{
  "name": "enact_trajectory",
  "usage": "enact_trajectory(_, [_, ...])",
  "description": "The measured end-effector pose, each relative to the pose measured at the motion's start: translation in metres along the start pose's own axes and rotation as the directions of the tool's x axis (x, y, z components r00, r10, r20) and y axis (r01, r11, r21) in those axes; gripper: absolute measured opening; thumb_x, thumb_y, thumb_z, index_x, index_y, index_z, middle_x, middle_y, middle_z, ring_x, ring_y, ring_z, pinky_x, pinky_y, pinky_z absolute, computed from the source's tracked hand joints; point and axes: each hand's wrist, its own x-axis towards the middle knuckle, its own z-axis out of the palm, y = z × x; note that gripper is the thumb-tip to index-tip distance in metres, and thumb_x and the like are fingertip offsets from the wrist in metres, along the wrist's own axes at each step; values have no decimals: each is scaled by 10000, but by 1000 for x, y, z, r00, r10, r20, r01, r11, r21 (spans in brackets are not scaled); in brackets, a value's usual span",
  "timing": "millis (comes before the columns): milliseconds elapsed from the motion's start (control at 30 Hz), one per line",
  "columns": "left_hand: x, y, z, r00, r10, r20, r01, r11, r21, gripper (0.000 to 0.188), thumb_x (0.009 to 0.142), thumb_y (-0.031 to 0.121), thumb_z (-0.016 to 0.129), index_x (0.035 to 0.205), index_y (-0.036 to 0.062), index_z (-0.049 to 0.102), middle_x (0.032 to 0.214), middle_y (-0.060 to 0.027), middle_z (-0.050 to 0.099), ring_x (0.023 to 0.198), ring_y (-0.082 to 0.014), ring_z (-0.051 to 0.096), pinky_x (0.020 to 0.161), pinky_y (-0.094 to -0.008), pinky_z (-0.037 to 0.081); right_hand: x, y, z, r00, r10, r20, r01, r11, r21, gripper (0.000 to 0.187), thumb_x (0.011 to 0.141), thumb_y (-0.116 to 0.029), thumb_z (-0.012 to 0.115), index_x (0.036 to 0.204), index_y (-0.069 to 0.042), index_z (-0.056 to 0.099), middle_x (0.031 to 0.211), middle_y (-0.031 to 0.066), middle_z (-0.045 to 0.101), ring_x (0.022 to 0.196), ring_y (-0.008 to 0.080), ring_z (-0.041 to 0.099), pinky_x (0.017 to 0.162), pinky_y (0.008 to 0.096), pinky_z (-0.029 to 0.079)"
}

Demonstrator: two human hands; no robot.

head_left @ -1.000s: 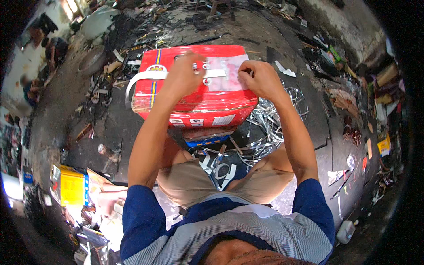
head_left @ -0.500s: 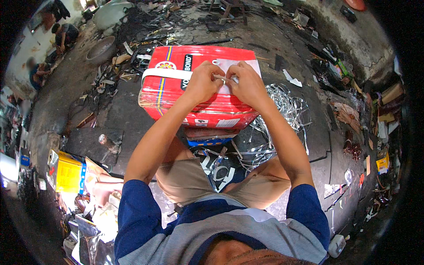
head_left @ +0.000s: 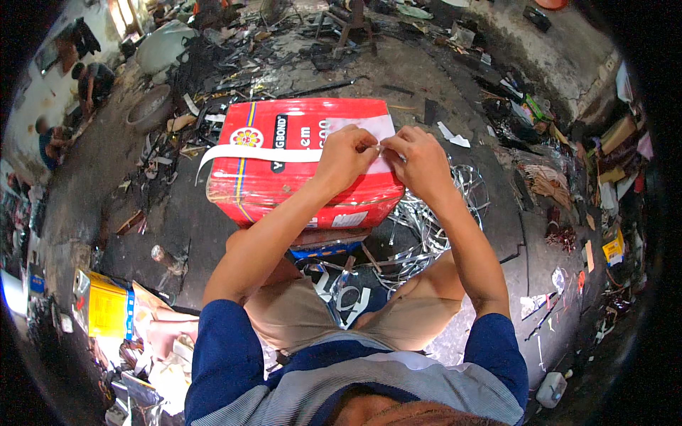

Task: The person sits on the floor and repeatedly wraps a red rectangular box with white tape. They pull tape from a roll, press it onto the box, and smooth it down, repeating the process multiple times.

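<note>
White strip overhangs left edge of red box. Left hand, right hand pinched near right edge, contents unclear. Apparent fingertip adjustment; requires steadiness.

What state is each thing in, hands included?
Red box: no opening visible, shiny surface.
White strip: across the box top, left end curling past the edge.
Pale sheet: flat on the box top, partly covered.
Left hand: fingertips pinched.
Right hand: fingertips pinched, close to the left's.
Silvery strips: loose, tangled.

Left grip and right grip pinch close side by side.
</note>
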Motion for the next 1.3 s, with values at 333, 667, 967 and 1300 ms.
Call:
enact_trajectory(333, [-5, -8, -1, 993, 113, 45, -114, 993, 14, 117, 795, 93, 744, 890, 24, 740, 816, -117, 637, 689, -222, 636, 628, -324, 503, -1, 7, -6, 996, -10, 91, -4, 988, 153, 147, 859, -153, 677, 905, -18, 714, 936, 136, 600, 919, 312, 622, 813, 419, 522])
enact_trajectory(667, [1, -8, -4, 997, -40, 68, 46, 995, -91, 137, 766, 77, 789, 867, 1, 739, 799, -73, 647, 688, -137, 607, 623, -287, 476, 3, 19, 2, 993, 101, 58, -116, 913, 391, 148, 790, -129, 747, 894, -23, 747, 869, 124, 582, 795, 277, 612, 715, 368, 501])
enact_trajectory(967, [3, -10, -1, 1000, -15, 13, 15, 1000, -19, 92, 773, 72, 727, 820, -7, 738, 778, -120, 671, 677, -202, 647, 627, -327, 507, -7, 20, 43, 883, 467, 53, -401, 691, 602, 109, 779, -134, 737, 829, -41, 712, 713, 59, 549, 687, 167, 565, 633, 312, 467])
enact_trajectory(1300, [24, -12, -5, 975, 123, 188, -157, 971, 181, 174, 772, 166, 721, 805, -5, 730, 766, -130, 680, 664, -232, 666, 630, -355, 528, -2, 24, 56, 791, 605, 92, -500, 552, 667, 222, 805, -165, 738, 849, -55, 551, 644, -30, 478, 575, 67, 425, 519, 272, 360])
